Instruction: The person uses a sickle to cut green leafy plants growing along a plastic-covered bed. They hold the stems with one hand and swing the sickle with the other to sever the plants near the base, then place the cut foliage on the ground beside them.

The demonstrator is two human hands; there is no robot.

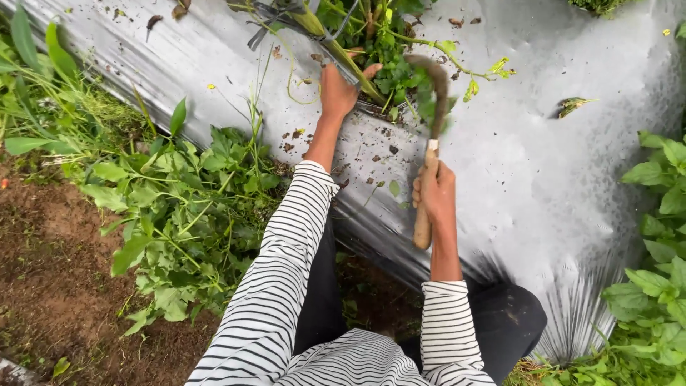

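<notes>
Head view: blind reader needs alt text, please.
A right hand holds a wooden-handled sickle against green plants growing through silver plastic mulch, while the left hand grips a thick stalk. Cut weeds lie nearby.

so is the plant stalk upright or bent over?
Bent over. The stalk slants across the silver mulch sheet, the left hand pressing it down; the right hand holds a sickle.

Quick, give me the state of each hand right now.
Left hand: closed around the thick green plant stalk.
Right hand: closed on the sickle's wooden handle.
</notes>
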